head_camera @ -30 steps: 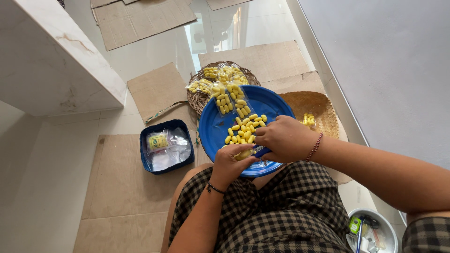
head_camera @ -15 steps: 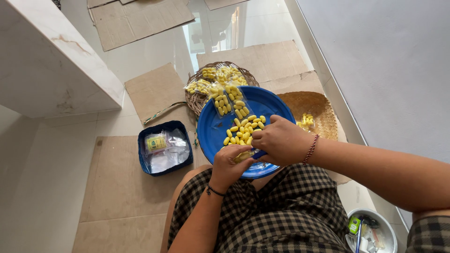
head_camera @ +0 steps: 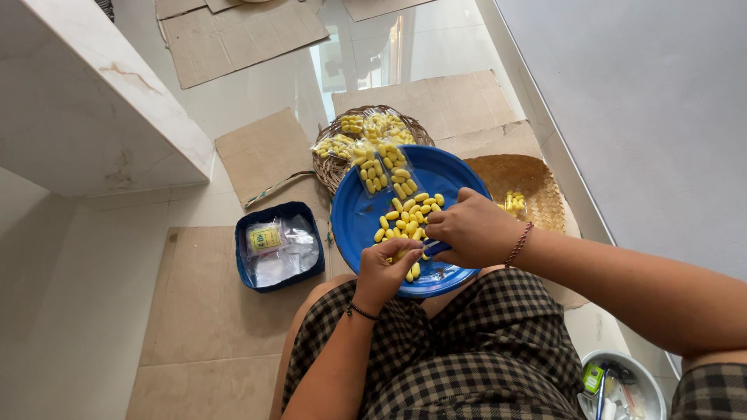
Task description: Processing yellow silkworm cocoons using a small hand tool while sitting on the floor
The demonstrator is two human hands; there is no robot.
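Since a second ago the right hand has slid a little left across the blue plate, and the view has tipped slightly, so the plate now sits nearer the middle of the frame; the left hand has barely shifted.

The yellow oval pieces lie loose in the plate's centre, which rests on the person's lap over a checked garment. The left hand's fingers are pinched together on what looks like a small clear bag at the plate's lower edge, though the bag is mostly hidden and I cannot be sure. The right hand's fingers are curled together close over the pile, thumb toward the bag; whether they grip a piece I cannot tell. The step in hand seems to be filling a small bag with loose pieces, and the next move would call for a steady pinch on the bag mouth and a fine pick of a few pieces.

Above the plate, filled clear packets heap in a woven basket; a second woven tray lies at the right. A dark blue box of empty wrappers sits at the left. Flattened cardboard sheets cover a glossy pale tiled floor, with a white marble ledge at upper left and a grey wall at upper right.
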